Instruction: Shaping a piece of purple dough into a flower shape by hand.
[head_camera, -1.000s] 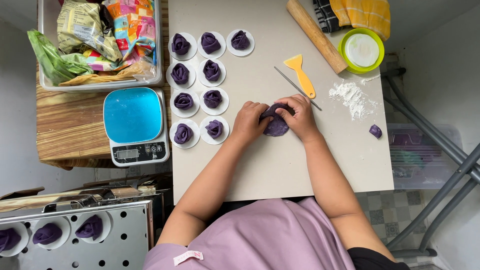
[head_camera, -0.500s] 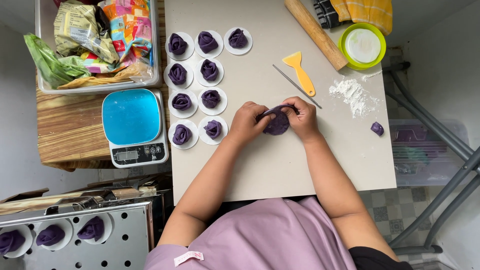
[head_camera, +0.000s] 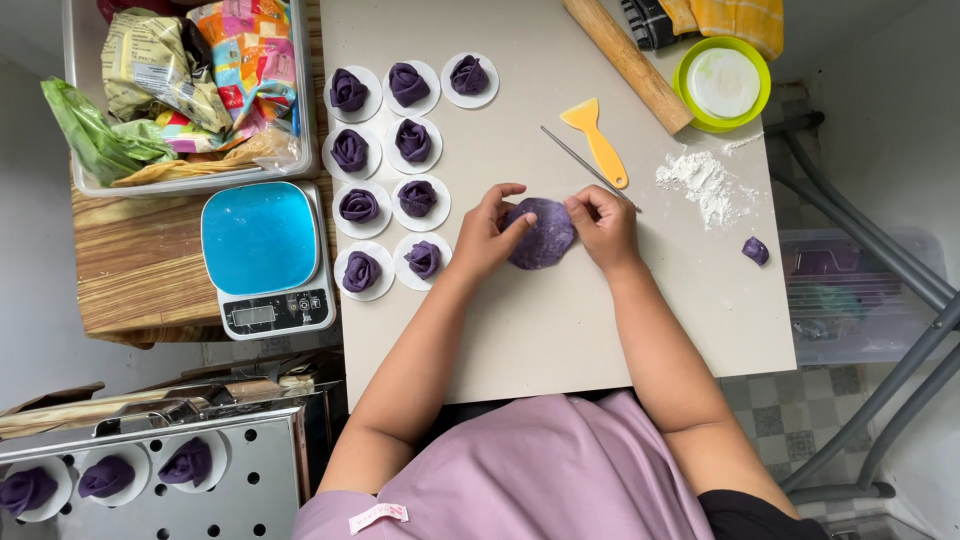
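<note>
Since a moment ago the purple dough disc (head_camera: 541, 233) has opened flatter on the worktop (head_camera: 560, 330), the left hand (head_camera: 490, 232) and right hand (head_camera: 602, 224) pinching its opposite edges with curled fingers.

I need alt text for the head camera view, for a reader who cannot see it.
Seen from above, a person's left hand and right hand pinch a flat purple dough disc on a beige table. Nine purple rose-shaped buns sit on paper rounds beside a blue kitchen scale.
</note>
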